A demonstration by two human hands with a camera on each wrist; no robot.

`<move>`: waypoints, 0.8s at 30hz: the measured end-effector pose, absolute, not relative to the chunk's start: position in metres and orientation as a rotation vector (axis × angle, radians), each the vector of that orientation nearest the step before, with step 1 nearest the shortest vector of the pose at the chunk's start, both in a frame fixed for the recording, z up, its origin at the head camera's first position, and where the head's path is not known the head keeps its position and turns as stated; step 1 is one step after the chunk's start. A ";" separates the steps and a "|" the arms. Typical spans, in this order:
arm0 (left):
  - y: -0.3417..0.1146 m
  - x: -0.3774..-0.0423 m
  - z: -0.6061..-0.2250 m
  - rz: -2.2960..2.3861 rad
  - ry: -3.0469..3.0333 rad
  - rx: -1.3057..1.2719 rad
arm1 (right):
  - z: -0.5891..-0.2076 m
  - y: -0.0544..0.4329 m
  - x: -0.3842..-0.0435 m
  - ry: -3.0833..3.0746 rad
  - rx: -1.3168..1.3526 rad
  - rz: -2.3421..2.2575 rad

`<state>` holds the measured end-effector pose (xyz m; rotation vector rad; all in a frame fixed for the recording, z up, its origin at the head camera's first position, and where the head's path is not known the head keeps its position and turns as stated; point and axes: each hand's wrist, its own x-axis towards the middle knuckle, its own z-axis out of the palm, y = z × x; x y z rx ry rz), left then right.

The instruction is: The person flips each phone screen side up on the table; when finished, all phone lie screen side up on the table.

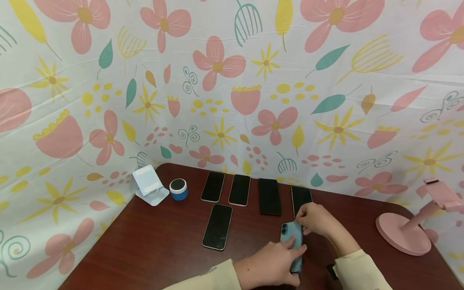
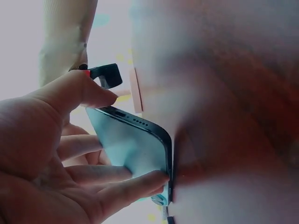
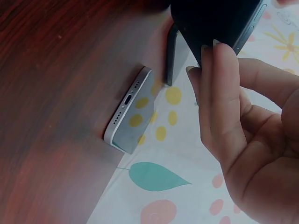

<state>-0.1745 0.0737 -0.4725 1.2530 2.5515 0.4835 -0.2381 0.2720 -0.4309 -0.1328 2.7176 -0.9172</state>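
A light blue smartphone [image 1: 295, 228] is between both hands at the right front of the table, its back and camera lenses facing up in the head view. My left hand [image 1: 270, 259] grips its lower part. In the left wrist view the thumb is at the phone's [image 2: 135, 144] port edge and the fingers spread over the back. My right hand [image 1: 319, 219] pinches the upper right edge. The right wrist view shows those fingertips against the dark screen side of the phone [image 3: 215, 23]. Just beyond the right hand lies another dark-screened phone [image 1: 301, 197], partly hidden by it.
Three more phones [image 1: 213, 186] lie in the back row, and one [image 1: 217, 226] lies nearer the front. A white folding stand [image 1: 148, 185] and a blue jar [image 1: 179, 191] are at the back left. At the right stands a pink phone holder [image 1: 404, 233]. Flowered cloth hangs behind the table.
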 end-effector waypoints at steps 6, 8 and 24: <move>0.073 -0.175 -0.475 0.556 2.541 1.181 | -0.426 0.273 -0.238 2.716 -0.149 -0.928; 0.072 -0.175 -0.476 0.582 2.546 1.172 | -0.425 0.274 -0.238 2.709 -0.165 -0.947; 0.067 -0.175 -0.477 0.807 2.497 1.028 | -0.425 0.276 -0.243 2.606 -0.246 -1.069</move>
